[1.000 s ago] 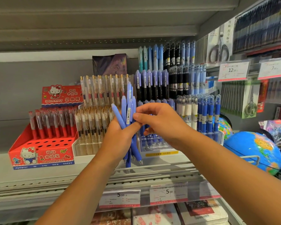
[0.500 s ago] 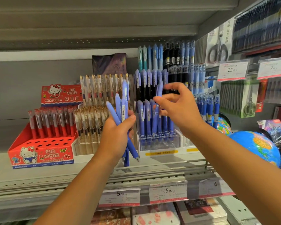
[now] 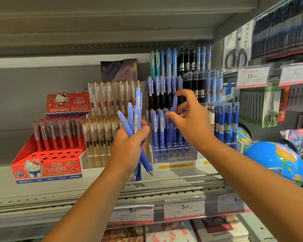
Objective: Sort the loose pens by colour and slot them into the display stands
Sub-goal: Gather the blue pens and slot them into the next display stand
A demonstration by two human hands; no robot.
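Observation:
My left hand (image 3: 129, 145) grips a bunch of periwinkle-blue pens (image 3: 131, 119), tips pointing down, in front of the shelf. My right hand (image 3: 192, 121) pinches a single blue pen (image 3: 173, 105) between thumb and fingers, upright over the lowest row of the clear tiered display stand (image 3: 173, 154). That stand holds rows of matching blue pens (image 3: 158, 126), with black and lighter blue ones on the tiers above. The lower end of the pinched pen is hidden among the standing pens.
A red Hello Kitty pen box (image 3: 47, 159) stands at left, a clear stand of gold-clipped pens (image 3: 101, 130) beside it. Darker blue capped pens (image 3: 226, 123) and a globe (image 3: 276, 159) sit at right. Price tags (image 3: 184, 209) line the shelf edge; another shelf hangs overhead.
My right hand took one pen from the bunch, carried it right to the stand, and has lowered it towards the front row. The left hand has barely moved.

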